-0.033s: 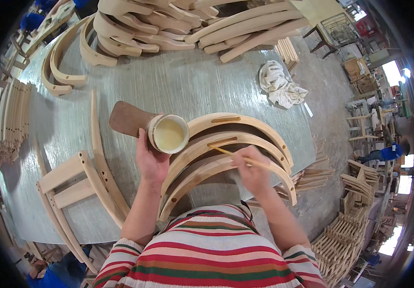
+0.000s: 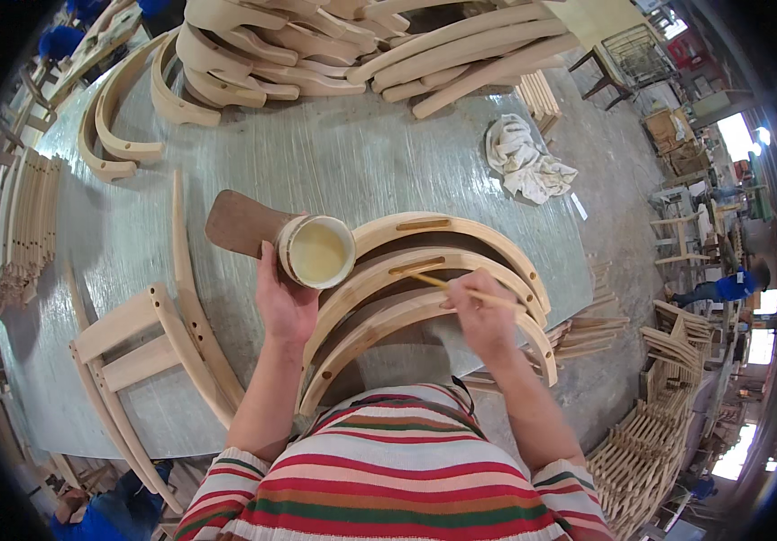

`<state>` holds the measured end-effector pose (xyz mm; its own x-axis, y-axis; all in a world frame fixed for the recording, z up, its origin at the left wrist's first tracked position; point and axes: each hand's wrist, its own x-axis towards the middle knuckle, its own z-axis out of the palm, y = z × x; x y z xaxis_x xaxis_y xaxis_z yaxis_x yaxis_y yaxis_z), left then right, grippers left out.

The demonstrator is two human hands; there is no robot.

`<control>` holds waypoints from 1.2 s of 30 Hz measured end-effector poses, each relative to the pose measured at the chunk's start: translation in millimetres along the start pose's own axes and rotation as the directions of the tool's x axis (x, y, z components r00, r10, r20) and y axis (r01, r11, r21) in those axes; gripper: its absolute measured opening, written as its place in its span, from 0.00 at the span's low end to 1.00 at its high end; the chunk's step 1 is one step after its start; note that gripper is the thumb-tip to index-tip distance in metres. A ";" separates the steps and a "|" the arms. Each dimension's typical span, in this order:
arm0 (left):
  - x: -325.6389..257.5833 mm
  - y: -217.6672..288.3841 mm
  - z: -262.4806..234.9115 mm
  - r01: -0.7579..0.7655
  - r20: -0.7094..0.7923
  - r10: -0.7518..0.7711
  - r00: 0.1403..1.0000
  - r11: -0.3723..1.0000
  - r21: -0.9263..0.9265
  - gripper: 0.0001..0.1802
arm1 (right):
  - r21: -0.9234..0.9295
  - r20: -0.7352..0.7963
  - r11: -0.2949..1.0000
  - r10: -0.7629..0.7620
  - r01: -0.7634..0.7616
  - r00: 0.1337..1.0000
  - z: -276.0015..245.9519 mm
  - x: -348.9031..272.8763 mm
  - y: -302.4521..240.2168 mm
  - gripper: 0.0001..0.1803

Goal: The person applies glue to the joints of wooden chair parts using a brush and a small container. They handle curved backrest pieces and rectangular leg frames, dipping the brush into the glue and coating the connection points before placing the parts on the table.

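My left hand (image 2: pixel 285 302) is closed around a round whitish pot (image 2: pixel 285 251) of pale yellow liquid (image 2: pixel 318 253). A flat brown paddle-shaped piece (image 2: pixel 242 224) sticks out beside the pot; whether it is joined to it I cannot tell. My right hand (image 2: pixel 483 316) pinches a thin yellowish stick (image 2: pixel 431 280). The stick's far end is at the long slot in the middle one of three curved wooden pieces (image 2: pixel 375 275). These arcs lie nested on the table in front of me, with slots and round holes along their faces.
On the table (image 2: pixel 316 144), curved wooden parts (image 2: pixel 271 54) are heaped at the far side, near a crumpled white cloth (image 2: pixel 528 160). At left lie a wooden frame (image 2: pixel 136 338) and a row of slats (image 2: pixel 23 225). Stacked wooden parts (image 2: pixel 645 451) stand on the floor at right.
My right hand has shifted a little to the right, drawing the stick's tip along the slot from its left end. The left hand and pot have stayed in place.
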<state>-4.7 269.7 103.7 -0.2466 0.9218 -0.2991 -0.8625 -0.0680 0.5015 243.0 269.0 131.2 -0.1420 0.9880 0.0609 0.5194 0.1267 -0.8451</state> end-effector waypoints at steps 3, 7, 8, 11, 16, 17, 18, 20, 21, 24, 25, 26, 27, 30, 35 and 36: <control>-5.1 -1.9 -1.9 -0.010 0.049 0.010 0.999 1.000 0.011 0.25 | -0.233 -0.038 0.972 0.026 -0.034 0.999 -29.7 13.4 3.0 0.07; -11.5 -9.7 2.0 0.026 -0.072 -0.023 0.997 0.999 0.042 0.23 | -0.380 0.135 0.813 -0.424 0.441 0.896 -33.1 6.9 -4.8 0.05; -13.5 -12.4 1.3 0.029 -0.068 -0.025 0.997 0.997 0.066 0.22 | -0.366 0.143 0.795 -0.465 0.483 0.874 -33.7 3.9 -9.8 0.05; -22.2 -19.0 -6.6 0.018 -0.005 -0.018 1.000 0.993 0.113 0.21 | -0.174 0.024 0.861 -0.481 0.477 0.877 -37.5 -7.3 -28.0 0.05; -53.0 -31.0 12.1 0.074 -0.031 -0.070 0.997 0.984 0.164 0.19 | 0.486 -0.069 0.855 -0.166 0.179 0.984 -38.9 -32.4 -41.1 0.05; -57.9 -35.1 14.3 0.082 -0.035 -0.077 0.996 0.985 0.151 0.19 | 0.493 -0.060 0.854 -0.158 0.167 0.986 -37.2 -33.1 -37.1 0.06; -63.3 -38.4 15.8 0.091 -0.042 -0.086 0.995 0.987 0.135 0.19 | 0.499 -0.048 0.853 -0.148 0.152 0.988 -35.7 -34.1 -33.0 0.06; -70.2 -45.2 15.5 0.079 0.065 -0.087 0.994 0.991 0.110 0.19 | 0.499 -0.034 0.865 -0.043 0.055 0.998 -35.8 -36.6 -25.4 0.08; -75.0 -49.0 16.2 0.071 0.082 -0.081 0.993 0.991 0.116 0.19 | 0.550 -0.007 0.835 0.022 -0.015 1.000 -35.6 -37.8 -18.8 0.08; -84.5 -56.0 15.4 0.109 0.077 -0.118 0.990 0.988 0.110 0.19 | 0.742 0.012 0.663 0.131 -0.097 0.991 -38.1 -47.4 -2.8 0.08; -85.2 -58.1 13.3 0.117 0.083 -0.126 0.989 0.988 0.103 0.19 | 0.805 0.013 0.585 0.153 -0.101 0.988 -40.2 -51.3 0.6 0.07; -86.4 -59.8 11.4 0.125 0.091 -0.134 0.987 0.987 0.097 0.20 | 0.815 0.001 0.573 0.146 -0.085 0.989 -43.2 -54.8 3.7 0.06; -87.1 -61.3 9.7 0.147 0.055 -0.152 0.987 0.986 0.082 0.20 | 0.825 -0.013 0.562 0.139 -0.068 0.990 -46.7 -56.9 5.2 0.06; -89.8 -64.8 8.6 0.205 -0.022 -0.204 0.979 0.977 0.060 0.19 | 0.854 -0.003 0.515 0.140 -0.070 0.990 -53.3 -65.1 7.3 0.02; -88.2 -82.0 10.3 0.275 -0.034 -0.273 0.961 0.956 0.102 0.19 | 0.935 0.071 0.325 0.218 -0.141 0.973 -49.4 -72.6 30.6 0.01; -87.3 -86.3 11.5 0.280 -0.012 -0.280 0.960 0.954 0.107 0.19 | 0.946 0.092 0.284 0.235 -0.158 0.968 -47.8 -72.9 34.5 0.01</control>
<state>96.4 199.5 95.8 -0.0005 0.8991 -0.4377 -0.8445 0.2340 0.4817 311.6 205.6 123.0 -0.0927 0.9778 -0.1882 -0.6269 -0.2041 -0.7518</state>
